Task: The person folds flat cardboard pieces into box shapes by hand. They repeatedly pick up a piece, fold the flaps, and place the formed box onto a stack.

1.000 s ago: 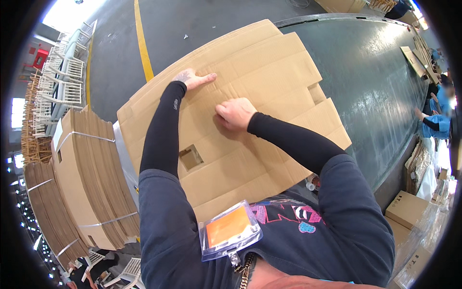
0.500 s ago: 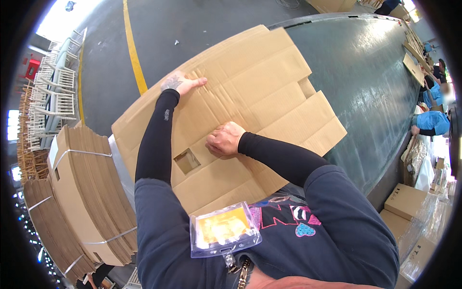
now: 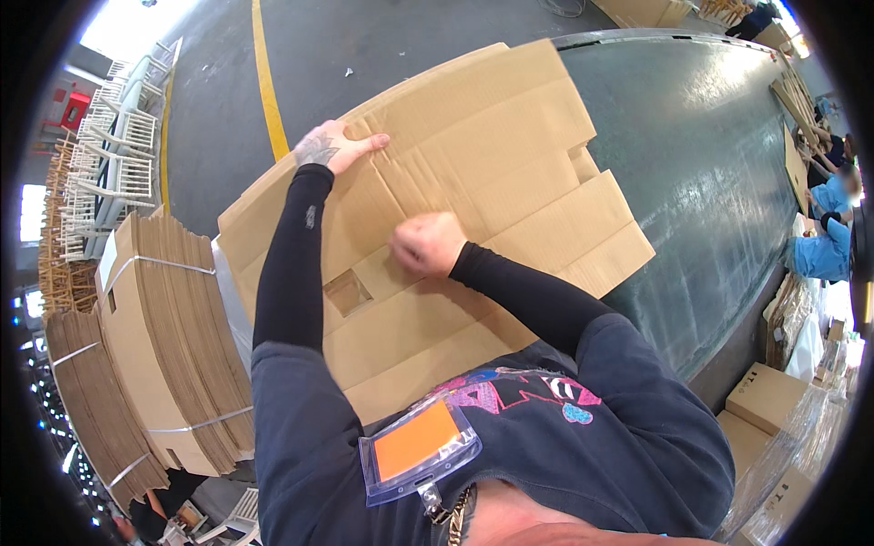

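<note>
A large flat sheet of brown corrugated cardboard [image 3: 492, 173] lies tilted in front of me, with creases, a notch at its right edge and a square cut-out [image 3: 349, 295] near its left part. My left hand [image 3: 335, 150] grips the sheet's far left edge, thumb on top and fingers hidden beyond the edge. My right hand [image 3: 426, 245] is closed in a fist over the middle of the sheet, just right of the cut-out, and slightly blurred. No object shows in it. More cardboard layers show along the sheet's far edge.
Strapped stacks of flat cardboard [image 3: 173, 318] stand at the left. A green, shiny tabletop [image 3: 674, 155] extends to the right. White chairs [image 3: 127, 155] line the far left. People in blue [image 3: 824, 246] work at the far right, near wrapped boxes [image 3: 765, 400].
My right fist has risen slightly off the sheet and blurred. The cardboard's far right corner has shifted a little. My left hand keeps its grip, and the view has moved slightly.
</note>
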Tool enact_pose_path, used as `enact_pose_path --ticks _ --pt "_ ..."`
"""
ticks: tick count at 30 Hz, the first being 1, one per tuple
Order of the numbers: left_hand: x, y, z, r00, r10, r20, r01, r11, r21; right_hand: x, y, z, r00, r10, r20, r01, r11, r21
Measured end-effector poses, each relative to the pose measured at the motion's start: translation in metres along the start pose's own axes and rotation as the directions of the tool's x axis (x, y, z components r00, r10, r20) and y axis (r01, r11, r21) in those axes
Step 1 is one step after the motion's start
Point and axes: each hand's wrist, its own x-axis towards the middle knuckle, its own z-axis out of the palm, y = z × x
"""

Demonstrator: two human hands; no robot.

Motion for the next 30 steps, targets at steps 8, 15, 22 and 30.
enact_pose_path --ticks 8,15,22,30 --pt "0.052 -0.025 0.059 0.994 0.040 0.106 -0.025 0.989 -0.147 0.065 0.015 0.024 0.928 0.330 -0.172 -0.366 0.894 -0.260" --pt "0.039 -0.020 0.050 0.998 0.033 0.061 -0.029 0.997 -0.066 0.059 0.015 0.033 0.953 0.301 0.042 -0.278 0.919 -0.278" --pt "-0.060 0.019 0.026 0.909 0.105 -0.403 -0.125 0.992 -0.022 0.033 0.016 0.041 0.971 0.014 -0.240 -0.084 0.956 -0.282" --pt "-0.118 0.044 -0.011 0.867 0.119 -0.484 -0.079 0.992 0.102 0.028 0.001 0.014 0.881 -0.208 -0.425 0.090 0.956 -0.280"
